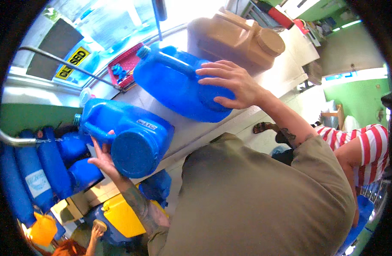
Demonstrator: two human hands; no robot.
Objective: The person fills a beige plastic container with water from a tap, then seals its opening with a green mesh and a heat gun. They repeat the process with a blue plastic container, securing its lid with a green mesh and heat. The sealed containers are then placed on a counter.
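On a white-tiled counter stand two blue plastic water jugs with handles, small spouts and wide round caps. My right hand rests with spread fingers over the cap end of the farther blue jug. At the nearer blue jug, my left hand is beside the round lid, fingers apart, partly behind the handle; whether it bears any weight is unclear. A tan plastic jug with a wide cap lies past the farther blue one.
A pink basket with small blue parts sits by the window. Blue containers are stacked at left behind a metal rail with a chain. Below are yellow containers and a person's hand. Another person in striped clothing is at right.
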